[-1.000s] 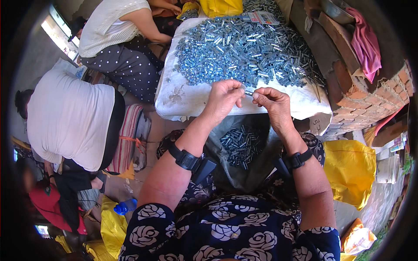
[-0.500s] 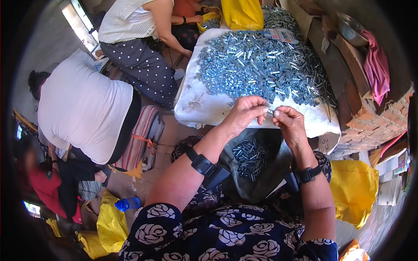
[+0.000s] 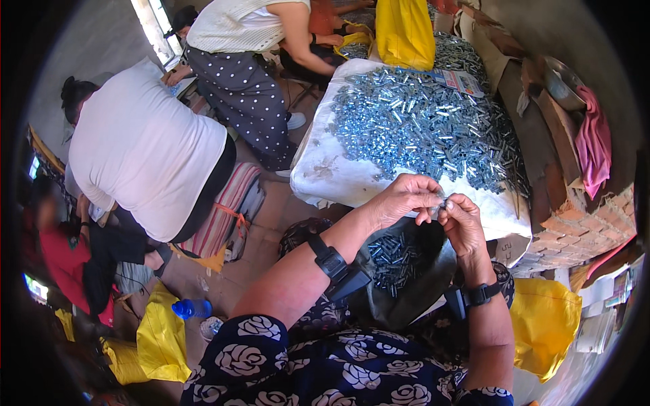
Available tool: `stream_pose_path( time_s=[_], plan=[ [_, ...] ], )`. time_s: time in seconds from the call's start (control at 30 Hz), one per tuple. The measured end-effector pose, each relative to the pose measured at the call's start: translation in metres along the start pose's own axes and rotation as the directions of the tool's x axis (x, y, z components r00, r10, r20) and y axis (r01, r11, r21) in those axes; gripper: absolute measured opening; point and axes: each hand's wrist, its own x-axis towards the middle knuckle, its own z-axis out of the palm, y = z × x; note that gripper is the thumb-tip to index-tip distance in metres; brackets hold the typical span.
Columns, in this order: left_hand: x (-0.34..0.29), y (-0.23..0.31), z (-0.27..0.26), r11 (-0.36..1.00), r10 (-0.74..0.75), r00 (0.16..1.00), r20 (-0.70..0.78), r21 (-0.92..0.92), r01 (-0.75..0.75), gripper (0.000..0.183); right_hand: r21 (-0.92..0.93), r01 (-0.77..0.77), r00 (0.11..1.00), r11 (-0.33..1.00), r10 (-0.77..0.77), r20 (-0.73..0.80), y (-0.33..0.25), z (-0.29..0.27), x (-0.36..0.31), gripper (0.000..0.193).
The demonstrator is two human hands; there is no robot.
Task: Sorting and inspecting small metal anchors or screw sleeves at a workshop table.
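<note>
A flat rectangular printed label (image 3: 459,81) in white, blue and red lies at the far right of the metal-parts pile (image 3: 420,128), with 1 yellow plastic bag (image 3: 404,30) upright just behind it.

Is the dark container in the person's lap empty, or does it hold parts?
It holds parts: a small cluster of silvery metal pieces lies inside the dark container, far fewer than the big pile on the white cloth.
</note>
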Motion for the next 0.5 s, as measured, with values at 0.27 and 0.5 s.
stream_pose_path(
  time_s=[0.27, 0.5],
  plan=[
    [0.0, 0.0, 0.001, 0.998, 0.063, 0.998, 0.024, -0.014, -0.063, 0.018, 0.057, -0.017, 0.998, 0.998, 0.014, 0.055, 0.006, -0.006, 0.002, 0.009],
    [-0.001, 0.001, 0.004, 0.996, 0.084, 0.995, 0.047, -0.01, -0.084, 0.012, 0.085, -0.055, 0.994, 0.995, 0.047, 0.096, 0.01, -0.008, 0.001, 0.01]
  ],
)
